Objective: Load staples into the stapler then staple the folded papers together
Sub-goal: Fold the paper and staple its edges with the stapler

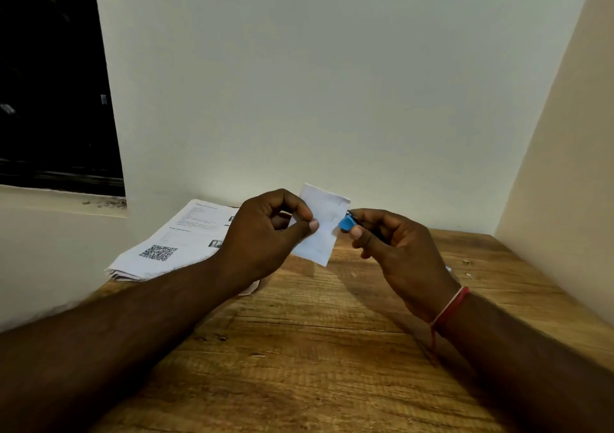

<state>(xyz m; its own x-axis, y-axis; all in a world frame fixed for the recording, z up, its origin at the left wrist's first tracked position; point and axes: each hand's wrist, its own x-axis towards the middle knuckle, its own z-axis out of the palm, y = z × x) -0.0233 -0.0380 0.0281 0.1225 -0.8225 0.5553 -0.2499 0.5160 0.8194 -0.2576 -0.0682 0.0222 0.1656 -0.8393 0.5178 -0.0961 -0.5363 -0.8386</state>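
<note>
Left hand (265, 233) pinching folded papers (327, 210), right hand (398, 250) gripping stapler (345, 224) (blue) alongside

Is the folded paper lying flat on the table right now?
No, the left hand pinches the folded paper up above the wooden table, while the right hand holds the blue stapler at its edge.

Dim indoor light, window (50, 83) at far left black, far wall (315, 83) flat and greyish, right wall (564, 166) warmer, soft shadows on wooden table (299, 349) beneath left hand (265, 233) and right hand (398, 253), wide-angle bending at edges, fine detail slightly soft.
</note>
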